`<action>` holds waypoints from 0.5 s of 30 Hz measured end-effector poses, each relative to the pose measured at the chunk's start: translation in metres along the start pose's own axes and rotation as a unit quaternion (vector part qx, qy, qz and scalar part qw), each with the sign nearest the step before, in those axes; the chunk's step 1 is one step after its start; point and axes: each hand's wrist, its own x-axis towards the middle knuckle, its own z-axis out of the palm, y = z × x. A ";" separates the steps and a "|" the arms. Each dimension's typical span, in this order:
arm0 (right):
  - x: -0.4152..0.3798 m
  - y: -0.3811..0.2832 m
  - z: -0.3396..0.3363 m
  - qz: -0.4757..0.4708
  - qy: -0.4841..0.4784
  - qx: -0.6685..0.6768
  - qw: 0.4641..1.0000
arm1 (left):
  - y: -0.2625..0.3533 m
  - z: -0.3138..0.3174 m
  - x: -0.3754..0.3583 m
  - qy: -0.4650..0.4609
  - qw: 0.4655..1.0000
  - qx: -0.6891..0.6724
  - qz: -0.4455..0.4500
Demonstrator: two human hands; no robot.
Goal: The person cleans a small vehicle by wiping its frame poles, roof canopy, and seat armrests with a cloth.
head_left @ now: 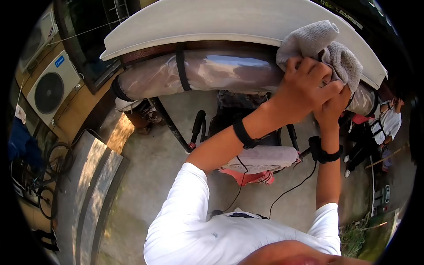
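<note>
Up at the right end of a rolled-up clear plastic sheet [229, 70], both my hands are closed on a grey towel [309, 37]. My left hand [304, 86] reaches across from the left, its fingers bent over the bunched cloth. Just beside and partly behind it, my right hand [334, 105] grips the towel's lower right part; some of its fingers are hidden. The towel is crumpled against the sheet and the edge of a white canopy [212, 22]. A black strap [181, 68] goes round the roll farther left.
Below the roll are a black handlebar grip [198, 123] and a padded pinkish cover [265, 158]. Black cords [282, 193] hang near my wrists. Steps [95, 185] and an air-conditioner unit [53, 88] are at left. Another person [375, 128] stands at right.
</note>
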 end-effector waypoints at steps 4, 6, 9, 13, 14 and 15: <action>0.019 -0.053 0.036 0.009 0.023 0.031 0.999 | -0.030 -0.047 -0.008 -0.001 0.997 0.078 -0.017; 0.037 -0.084 0.052 -0.005 0.077 0.075 0.994 | -0.050 -0.074 -0.015 0.001 0.994 0.107 -0.025; 0.058 -0.126 0.076 -0.020 0.095 0.165 0.981 | -0.077 -0.120 -0.024 0.016 0.986 0.159 -0.043; 0.075 -0.177 0.099 -0.015 0.074 0.262 0.962 | -0.079 -0.179 -0.015 0.045 0.968 0.173 -0.175; 0.077 -0.189 0.104 -0.020 0.047 0.295 0.954 | -0.079 -0.198 -0.017 0.001 0.952 0.214 -0.217; 0.078 -0.199 0.107 -0.025 0.018 0.326 0.945 | -0.082 -0.215 -0.021 -0.044 0.931 0.253 -0.259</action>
